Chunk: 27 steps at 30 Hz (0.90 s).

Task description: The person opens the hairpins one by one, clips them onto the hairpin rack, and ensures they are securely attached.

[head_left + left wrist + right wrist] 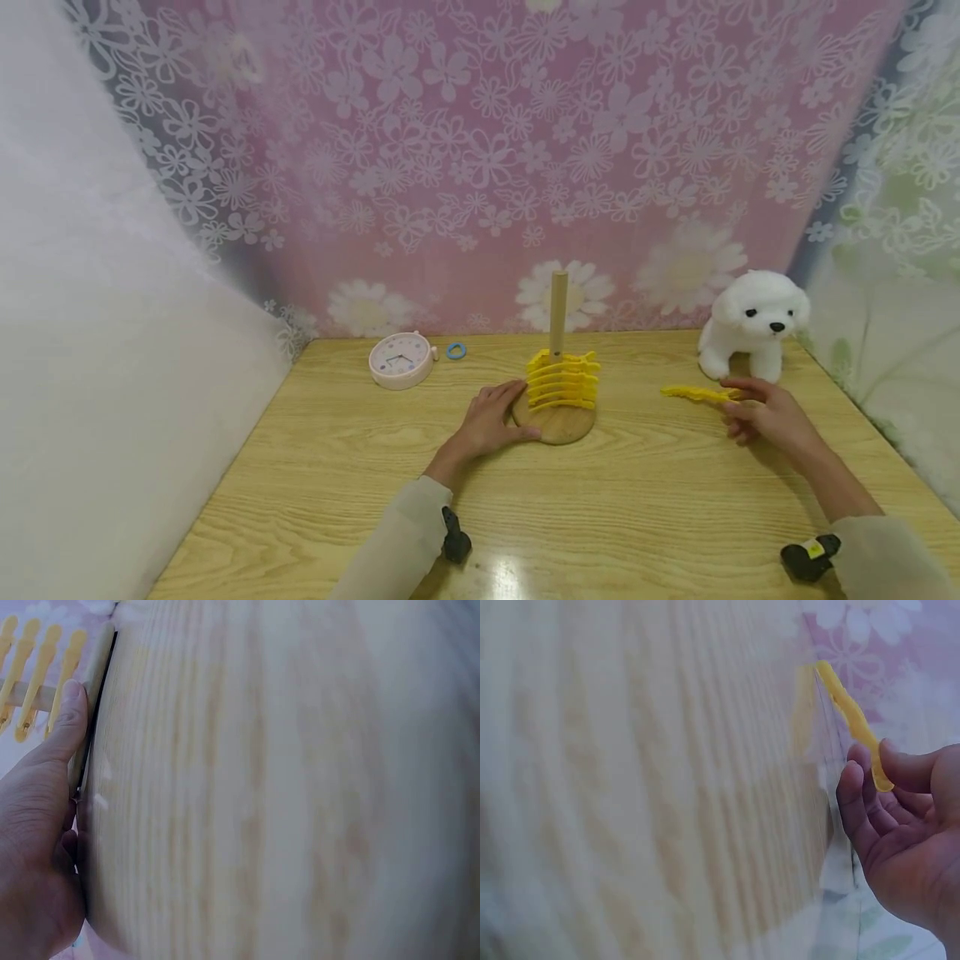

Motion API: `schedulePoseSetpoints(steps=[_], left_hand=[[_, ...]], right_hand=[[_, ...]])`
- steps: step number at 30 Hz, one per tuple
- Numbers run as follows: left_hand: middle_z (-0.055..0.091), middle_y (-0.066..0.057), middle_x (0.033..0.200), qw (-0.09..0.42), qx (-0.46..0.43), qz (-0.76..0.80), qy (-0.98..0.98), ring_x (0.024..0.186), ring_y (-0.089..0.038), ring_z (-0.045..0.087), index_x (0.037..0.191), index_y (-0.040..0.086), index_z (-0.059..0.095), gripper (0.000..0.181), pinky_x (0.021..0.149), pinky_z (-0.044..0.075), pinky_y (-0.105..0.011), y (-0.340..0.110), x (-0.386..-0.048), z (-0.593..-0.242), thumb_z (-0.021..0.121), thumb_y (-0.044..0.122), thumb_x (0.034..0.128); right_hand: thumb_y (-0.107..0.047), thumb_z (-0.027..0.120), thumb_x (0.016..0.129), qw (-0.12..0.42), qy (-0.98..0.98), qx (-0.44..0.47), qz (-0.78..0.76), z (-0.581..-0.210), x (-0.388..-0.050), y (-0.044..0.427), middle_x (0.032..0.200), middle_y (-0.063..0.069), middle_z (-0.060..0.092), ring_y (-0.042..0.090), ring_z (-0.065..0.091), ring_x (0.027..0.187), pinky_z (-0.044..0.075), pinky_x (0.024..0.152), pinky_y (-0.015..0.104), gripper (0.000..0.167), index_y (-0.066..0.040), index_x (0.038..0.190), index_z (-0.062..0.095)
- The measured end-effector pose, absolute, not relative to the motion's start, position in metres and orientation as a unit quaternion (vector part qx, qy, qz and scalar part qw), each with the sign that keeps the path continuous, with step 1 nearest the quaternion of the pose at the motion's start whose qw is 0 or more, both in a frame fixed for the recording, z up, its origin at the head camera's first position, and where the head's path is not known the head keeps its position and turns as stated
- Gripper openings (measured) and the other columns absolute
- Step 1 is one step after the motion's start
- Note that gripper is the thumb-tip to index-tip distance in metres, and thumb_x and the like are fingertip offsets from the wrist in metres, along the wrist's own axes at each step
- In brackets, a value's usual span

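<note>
An upright wooden post [558, 312] rises from a round wooden base [564, 427]. Several long yellow plastic clips [562, 387] sit one above another across the lower part of the post. My left hand [486, 422] grips the base's left side, fingers along its far edge and thumb [70, 712] on its near edge. Off to the right, my right hand [767, 417] pinches one end of another yellow clip [851, 712] with a wavy edge. That clip's other end points left toward the post, apart from it, close above the tabletop.
A white plush dog [753, 325] stands at the back right, just behind my right hand. At the back left lie a pale pink clock [402, 360] and a small blue ring [456, 351]. Flowered cloth [480, 167] hangs behind the wooden table [600, 517].
</note>
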<state>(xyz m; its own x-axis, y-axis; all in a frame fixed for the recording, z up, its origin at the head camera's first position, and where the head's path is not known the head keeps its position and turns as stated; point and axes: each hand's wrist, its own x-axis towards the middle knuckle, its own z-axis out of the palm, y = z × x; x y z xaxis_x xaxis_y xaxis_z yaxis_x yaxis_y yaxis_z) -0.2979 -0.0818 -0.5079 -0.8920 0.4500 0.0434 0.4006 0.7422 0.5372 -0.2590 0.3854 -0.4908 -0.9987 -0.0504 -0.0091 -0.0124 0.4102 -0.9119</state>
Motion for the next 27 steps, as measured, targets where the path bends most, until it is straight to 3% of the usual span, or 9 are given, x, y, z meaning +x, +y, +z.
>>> schedulePoseSetpoints(steps=[5,12,17,24,27], left_hand=[[0.032,0.005,0.168,0.043,0.233,0.279,0.931,0.147,-0.026,0.033,0.165,0.025,0.031,0.092,0.121,0.025,-0.05,-0.082,-0.297,-0.509,0.073,0.061,0.0912],[0.032,0.005,0.169,0.043,0.233,0.277,0.931,0.147,-0.025,0.033,0.166,0.026,0.031,0.093,0.122,0.024,-0.05,-0.082,-0.299,-0.51,0.072,0.063,0.0912],[0.031,0.006,0.169,0.044,0.23,0.28,0.931,0.147,-0.025,0.033,0.166,0.026,0.03,0.093,0.123,0.023,-0.049,-0.083,-0.299,-0.511,0.072,0.063,0.0909],[0.031,0.007,0.169,0.045,0.23,0.279,0.931,0.148,-0.024,0.032,0.166,0.027,0.03,0.093,0.122,0.024,-0.049,-0.083,-0.299,-0.511,0.071,0.064,0.0908],[0.031,0.007,0.169,0.045,0.231,0.276,0.932,0.148,-0.024,0.032,0.166,0.027,0.03,0.093,0.122,0.024,-0.049,-0.083,-0.3,-0.511,0.071,0.064,0.0909]], right_hand=[[-0.009,0.056,0.108,0.009,0.848,-0.039,-0.528,-0.485,-0.255,0.374,0.091,0.02,0.064,0.023,0.064,0.063,0.058,0.056,0.039,0.039,0.012,0.14,0.048],[-0.009,0.052,0.109,-0.042,0.872,-0.053,-0.485,-0.472,-0.254,0.357,0.105,0.028,0.065,0.022,0.062,0.059,0.054,0.052,0.037,0.036,0.009,0.139,0.054],[-0.01,0.051,0.11,-0.066,0.865,-0.051,-0.495,-0.462,-0.251,0.342,0.102,0.028,0.066,0.026,0.062,0.056,0.055,0.051,0.041,0.034,0.008,0.138,0.057],[-0.014,0.055,0.109,-0.094,0.849,-0.035,-0.519,-0.448,-0.253,0.321,0.088,-0.006,0.072,0.024,0.062,0.056,0.056,0.051,0.042,0.034,0.005,0.137,0.06],[-0.015,0.058,0.108,-0.108,0.837,-0.03,-0.535,-0.441,-0.255,0.311,0.084,-0.014,0.073,0.021,0.059,0.051,0.053,0.048,0.039,0.033,0.006,0.135,0.062]])
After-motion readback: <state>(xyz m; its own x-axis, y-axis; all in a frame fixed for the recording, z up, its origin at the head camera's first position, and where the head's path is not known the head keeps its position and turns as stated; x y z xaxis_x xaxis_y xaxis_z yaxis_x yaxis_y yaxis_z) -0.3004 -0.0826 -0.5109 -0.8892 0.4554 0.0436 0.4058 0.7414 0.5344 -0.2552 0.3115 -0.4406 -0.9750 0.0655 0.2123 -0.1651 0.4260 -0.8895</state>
